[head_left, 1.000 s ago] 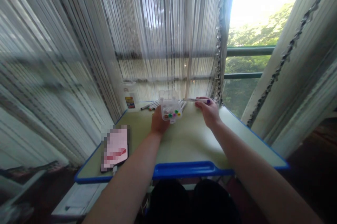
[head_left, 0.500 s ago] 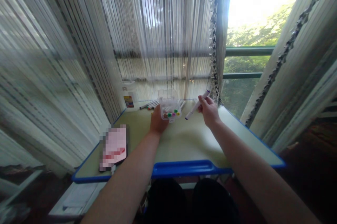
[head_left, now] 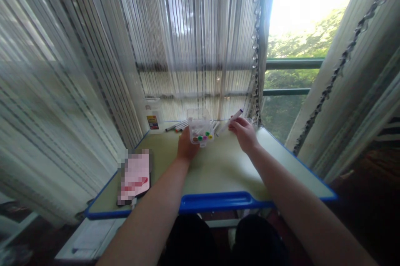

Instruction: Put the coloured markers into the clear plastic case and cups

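Note:
My left hand point(head_left: 187, 146) is closed round the left side of a clear plastic case point(head_left: 200, 126), its lid up at the back. Inside the case lie several markers, their green, pink, yellow and brown ends point(head_left: 204, 137) facing me along the bottom. To the right, my right hand point(head_left: 244, 133) pinches a white marker point(head_left: 229, 122) with dark purple-blue ends, slanting up to the right. That marker is apart from the case. Several loose markers point(head_left: 177, 125) lie on the table behind and left of my left hand, and a few more pale ones show just right of the case.
A clear plastic box with a handle and a coloured label point(head_left: 153, 122) stands at the table's back left corner. A pink-covered item point(head_left: 136, 174), blurred out, lies at the left edge. The table point(head_left: 225, 170) has a blue rim, and string curtains hang right behind it.
My right hand has moved a little left with the white marker, bringing it nearer the case. My left hand and the case have hardly shifted.

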### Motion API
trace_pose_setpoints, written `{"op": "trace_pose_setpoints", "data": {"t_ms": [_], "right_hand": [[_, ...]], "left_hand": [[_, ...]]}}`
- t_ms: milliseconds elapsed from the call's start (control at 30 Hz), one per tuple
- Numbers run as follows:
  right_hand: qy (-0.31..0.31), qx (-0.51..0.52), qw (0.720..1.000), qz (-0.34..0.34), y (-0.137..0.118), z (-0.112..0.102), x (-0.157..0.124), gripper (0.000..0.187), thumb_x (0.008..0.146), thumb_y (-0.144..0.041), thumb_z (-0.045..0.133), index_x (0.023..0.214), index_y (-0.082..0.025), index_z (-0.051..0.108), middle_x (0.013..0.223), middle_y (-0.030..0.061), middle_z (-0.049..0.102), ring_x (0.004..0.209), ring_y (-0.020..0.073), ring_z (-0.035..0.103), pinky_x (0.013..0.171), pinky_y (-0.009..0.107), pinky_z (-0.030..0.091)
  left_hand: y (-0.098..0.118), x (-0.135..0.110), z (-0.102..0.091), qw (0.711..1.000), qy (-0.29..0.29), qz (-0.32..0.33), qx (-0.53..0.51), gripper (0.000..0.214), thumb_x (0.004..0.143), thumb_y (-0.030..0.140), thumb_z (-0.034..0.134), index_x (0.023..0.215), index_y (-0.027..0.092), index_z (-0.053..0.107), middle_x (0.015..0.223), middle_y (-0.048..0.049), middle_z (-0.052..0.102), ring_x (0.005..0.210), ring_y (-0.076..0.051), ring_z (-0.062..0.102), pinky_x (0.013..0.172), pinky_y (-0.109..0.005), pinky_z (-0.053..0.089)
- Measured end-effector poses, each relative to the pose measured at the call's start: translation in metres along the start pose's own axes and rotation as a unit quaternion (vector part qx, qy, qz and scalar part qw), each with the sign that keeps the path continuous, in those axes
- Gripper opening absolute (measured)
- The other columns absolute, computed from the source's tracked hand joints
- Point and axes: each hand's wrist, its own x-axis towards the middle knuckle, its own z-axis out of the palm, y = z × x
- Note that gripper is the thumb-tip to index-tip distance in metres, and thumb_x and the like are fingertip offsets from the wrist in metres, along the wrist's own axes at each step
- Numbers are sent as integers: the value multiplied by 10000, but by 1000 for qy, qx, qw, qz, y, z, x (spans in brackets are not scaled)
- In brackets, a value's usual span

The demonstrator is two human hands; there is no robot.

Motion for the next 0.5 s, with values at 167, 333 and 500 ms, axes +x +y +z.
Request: {"op": "trace_pose_setpoints", "data": {"t_ms": [167,333,500], "right_hand": [[12,-80,995,-56,0,-1,-4,311,607,-402,735,756,-186,567,647,-45,574,502,79,505,449,214,405],[11,-154,983,-102,1,-3,-6,344,643,-445,721,741,-201,498,629,-51,558,476,82,490,424,206,362],[26,-199,966,-163,1,-1,-7,287,654,-362,725,764,-201,514,633,-59,541,529,90,511,519,227,403]], "left_hand": [[-3,-1,1,1000,-1,-1,10,230,763,167,518,988,189,556,998,-93,641,952,-217,615,835,-323,498],[-4,-1,2,1000,-2,-1,0,255,754,174,536,1008,192,550,1002,-87,641,950,-211,619,830,-316,500],[-3,0,1,1000,-1,1,1,231,759,175,533,989,180,555,991,-97,641,935,-212,622,828,-315,498]]}}
